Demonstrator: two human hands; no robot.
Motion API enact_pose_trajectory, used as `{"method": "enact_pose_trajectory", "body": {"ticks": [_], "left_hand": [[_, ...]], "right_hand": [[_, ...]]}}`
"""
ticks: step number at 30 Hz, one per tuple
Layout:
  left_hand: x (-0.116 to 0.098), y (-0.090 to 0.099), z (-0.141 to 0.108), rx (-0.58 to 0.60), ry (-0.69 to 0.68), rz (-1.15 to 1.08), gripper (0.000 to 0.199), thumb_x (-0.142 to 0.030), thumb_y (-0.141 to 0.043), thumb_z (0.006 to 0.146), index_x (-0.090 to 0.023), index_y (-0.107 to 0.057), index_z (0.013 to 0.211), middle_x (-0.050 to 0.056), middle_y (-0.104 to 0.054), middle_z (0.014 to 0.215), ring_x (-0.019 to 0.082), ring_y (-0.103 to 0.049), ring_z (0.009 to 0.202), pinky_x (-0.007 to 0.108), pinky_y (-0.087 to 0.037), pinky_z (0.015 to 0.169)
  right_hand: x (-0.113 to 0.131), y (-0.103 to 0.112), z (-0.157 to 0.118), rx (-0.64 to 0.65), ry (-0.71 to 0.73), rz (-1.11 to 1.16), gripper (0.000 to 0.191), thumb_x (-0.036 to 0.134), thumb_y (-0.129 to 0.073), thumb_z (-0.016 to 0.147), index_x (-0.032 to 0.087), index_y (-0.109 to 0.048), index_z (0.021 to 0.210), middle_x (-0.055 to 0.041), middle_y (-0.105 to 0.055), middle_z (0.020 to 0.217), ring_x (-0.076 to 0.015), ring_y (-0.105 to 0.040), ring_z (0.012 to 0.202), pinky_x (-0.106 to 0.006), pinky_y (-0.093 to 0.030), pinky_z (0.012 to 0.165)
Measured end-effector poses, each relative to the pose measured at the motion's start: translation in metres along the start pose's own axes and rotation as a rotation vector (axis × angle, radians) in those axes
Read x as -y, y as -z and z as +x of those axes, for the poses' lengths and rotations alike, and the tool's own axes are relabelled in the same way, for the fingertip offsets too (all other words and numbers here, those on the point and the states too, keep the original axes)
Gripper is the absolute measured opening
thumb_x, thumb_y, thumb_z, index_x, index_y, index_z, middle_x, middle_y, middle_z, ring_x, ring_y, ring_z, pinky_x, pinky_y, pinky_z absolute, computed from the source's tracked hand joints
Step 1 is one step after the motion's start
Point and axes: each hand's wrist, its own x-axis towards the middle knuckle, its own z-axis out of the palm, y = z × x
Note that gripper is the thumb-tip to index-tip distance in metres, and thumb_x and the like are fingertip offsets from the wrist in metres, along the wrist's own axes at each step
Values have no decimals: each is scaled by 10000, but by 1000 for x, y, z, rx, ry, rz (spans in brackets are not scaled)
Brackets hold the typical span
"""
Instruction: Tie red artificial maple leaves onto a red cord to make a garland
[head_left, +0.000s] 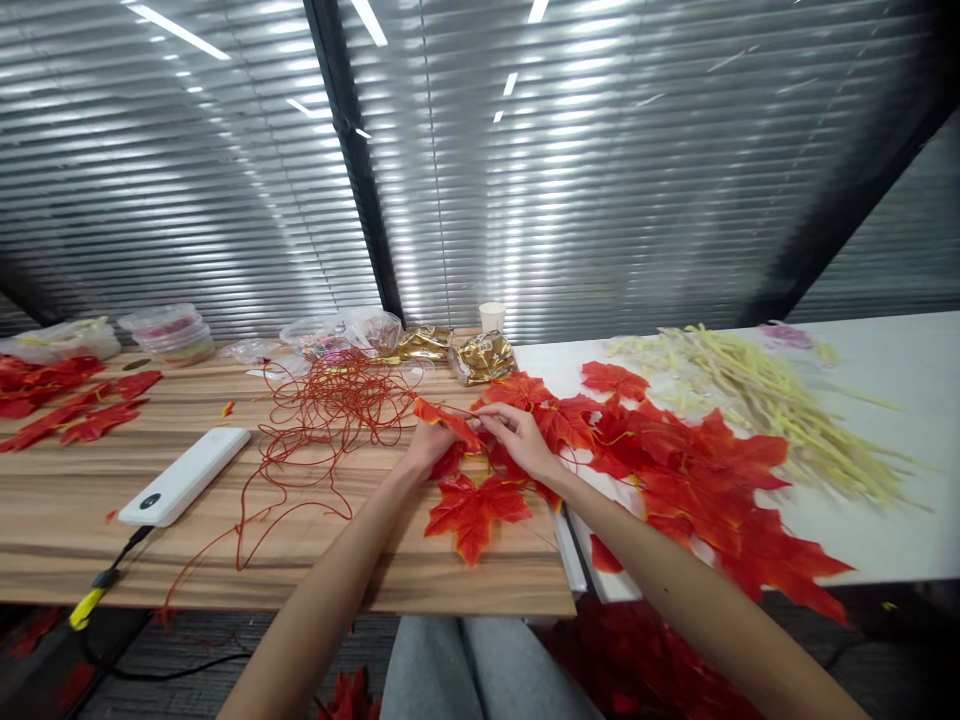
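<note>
My left hand (427, 448) is closed around a red artificial maple leaf (453, 422), which partly covers its fingers. Close beside it, my right hand (521, 436) pinches a thin red cord (459, 410) at the leaf. The fingertips nearly meet, and the exact point of contact is too small to make out. Below both hands a single maple leaf (477, 512) with yellow edges lies spread on the wooden table. To the left is a loose tangle of red cord (330, 400), with strands trailing toward the front edge.
Many red leaves (697, 470) pile across the table seam onto a white table (915, 400). Yellow-green strips (787, 410) lie beyond. A white power bank (187, 475) with a cable sits left. Gold packets (484, 357), a paper cup (492, 317) and plastic tubs (169, 335) line the back.
</note>
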Motion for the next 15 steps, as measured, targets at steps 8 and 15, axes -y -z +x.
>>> {"method": "enact_pose_trajectory", "body": {"ticks": [8,15], "left_hand": [[-10,2,-3,-25,-44,-5,282,-319,-761,518,-117,-662,689,53,-670,686,195,-625,691,312,-507,677],[-3,3,0,14,18,-29,296,-331,-745,551,-113,-640,722,69,-668,689,221,-636,738,311,-521,652]], "right_hand": [[-1,1,0,-14,32,-133,198,306,-513,799,185,-625,909,-22,-648,803,-141,-579,707,-256,-439,634],[0,-2,-2,-40,90,-240,228,300,-478,819,175,-625,940,-24,-639,747,-136,-559,633,-246,-420,583]]}}
